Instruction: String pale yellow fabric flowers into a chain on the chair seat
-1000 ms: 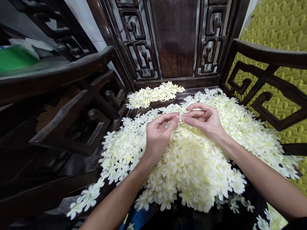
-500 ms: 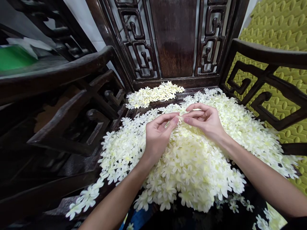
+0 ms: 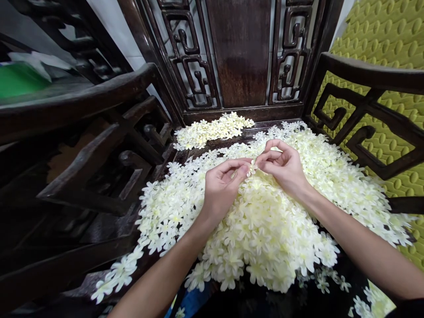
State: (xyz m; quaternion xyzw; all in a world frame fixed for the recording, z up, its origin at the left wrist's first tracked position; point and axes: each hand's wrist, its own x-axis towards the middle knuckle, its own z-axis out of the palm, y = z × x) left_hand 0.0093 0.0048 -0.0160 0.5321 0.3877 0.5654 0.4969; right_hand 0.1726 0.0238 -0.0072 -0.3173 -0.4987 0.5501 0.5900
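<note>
A big heap of cream-white fabric flowers covers the seat of a dark carved wooden chair. Above the heap's top, my left hand and my right hand meet fingertip to fingertip. Both pinch one small white flower between thumb and fingers. A smaller, separate pile of flowers lies at the back left of the seat.
The chair's armrests rise on both sides, with the carved backrest behind. A yellow quilted surface lies to the right. A green object sits at far left. Loose flowers spill over the front left edge.
Both hands curled tighter around the pinched flower; my right fingers folded in and my left hand shifted slightly right. The heap has not moved.
</note>
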